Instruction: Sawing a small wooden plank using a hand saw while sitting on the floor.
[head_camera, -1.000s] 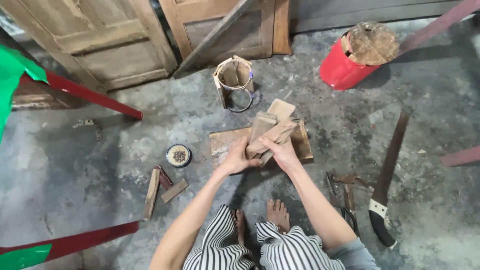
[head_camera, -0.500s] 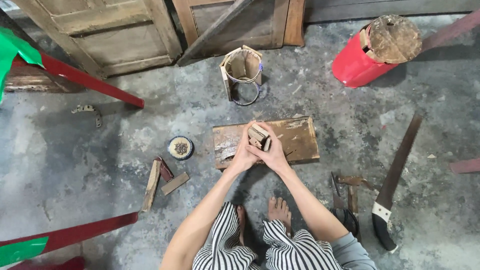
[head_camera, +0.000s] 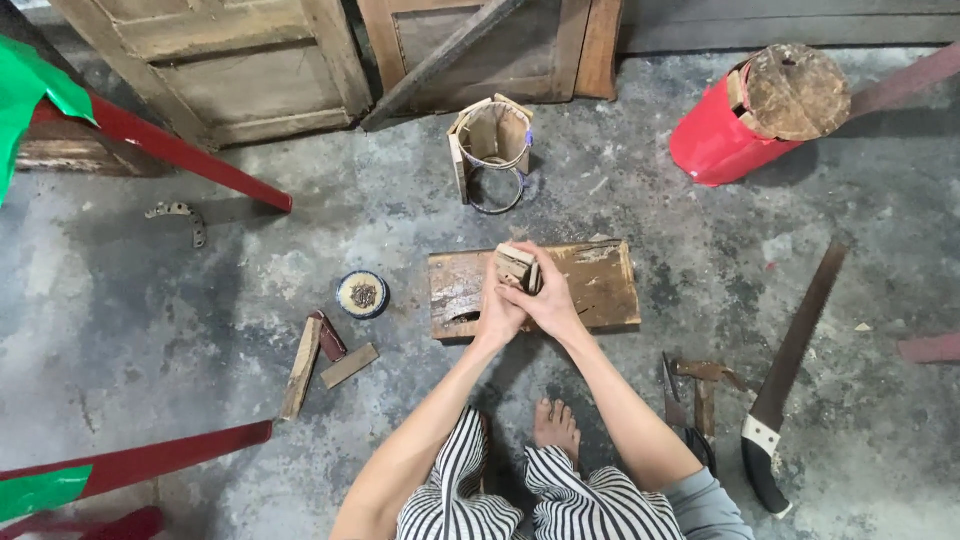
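**Head view: both hands clamped on a bundle of wood pieces over a board**

The left hand (head_camera: 497, 305) and right hand (head_camera: 550, 295) press together around a small stack of wood pieces (head_camera: 517, 267), held on end just above, or resting on, a flat board (head_camera: 600, 285) on the concrete floor. Both hands are closed on the stack from opposite sides, fingers wrapped over it.

The pieces look like thin, stiff, dry slats: light, rigid, rough enough not to slip, though loose ones could slide out of a bundle. Squeezing them at mid-height from both sides, as here, seems the sound hold. How many slats are in the stack cannot be told; at least two edges show.

Counted about: one board, one hoop form (head_camera: 492, 152) with slats standing in it, one small round tin (head_camera: 362, 294), three loose wood scraps (head_camera: 325, 355) at the left, one saw (head_camera: 790, 375), one red bucket (head_camera: 715, 140) with a wooden block on top, and a few hand tools (head_camera: 690, 395) by the right knee.
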